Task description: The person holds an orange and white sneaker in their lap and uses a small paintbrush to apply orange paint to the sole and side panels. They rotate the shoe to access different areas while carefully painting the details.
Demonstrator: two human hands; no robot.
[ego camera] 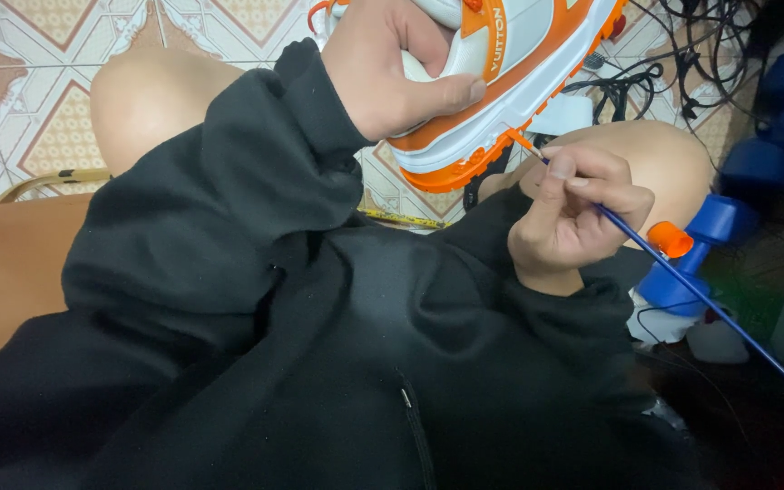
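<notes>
Head view: the left hand (390,68) grips a white and orange shoe (501,77) above the knees; the right hand (573,213) pinches a blue paintbrush (696,295), its tip touching the orange sole.

Soft, even indoor light from above, no hard glare. Bright on tiled floor (56,82) at upper left, dim and murky at right edge. Slightly blurred everywhere; black sweater (256,363) almost without detail.
</notes>
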